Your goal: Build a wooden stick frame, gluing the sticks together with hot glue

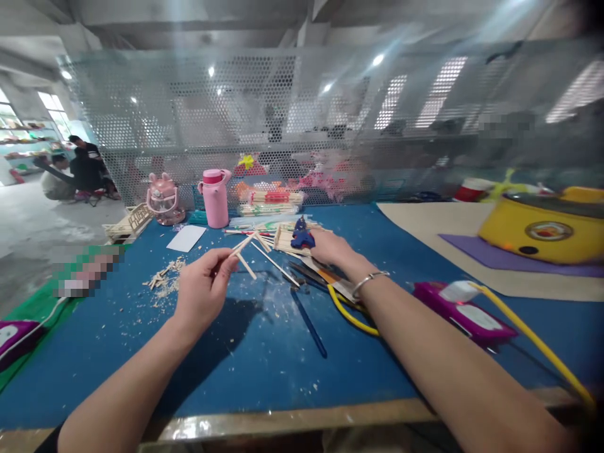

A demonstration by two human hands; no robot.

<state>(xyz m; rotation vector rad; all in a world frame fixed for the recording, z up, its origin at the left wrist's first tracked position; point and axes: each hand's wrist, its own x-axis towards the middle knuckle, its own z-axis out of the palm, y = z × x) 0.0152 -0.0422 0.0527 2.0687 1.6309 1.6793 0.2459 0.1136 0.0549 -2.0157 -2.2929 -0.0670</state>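
My left hand (pixel 205 283) pinches a few thin wooden sticks (pixel 246 265) between thumb and fingers, and they meet at an angle above the table. My right hand (pixel 328 248) reaches farther forward, closed around what looks like a blue glue gun (pixel 302 236) with a dark tip; most of its grip is hidden by the hand. Loose wooden sticks (pixel 283 239) lie just behind and beside it. Below the right hand are dark scissor-like blades (pixel 309 272), a tool with a blue handle (pixel 309 324) and a loop of yellow cord (pixel 349 319).
Wood scraps (pixel 165 280) and a white card (pixel 186 238) lie left. Behind stand a pink flask (pixel 216 204), a pink bottle (pixel 165 201) and bundled sticks (pixel 271 204), before a perforated screen (pixel 236 113). On the right are a purple power strip (pixel 465 314) and a yellow pot (pixel 542 226).
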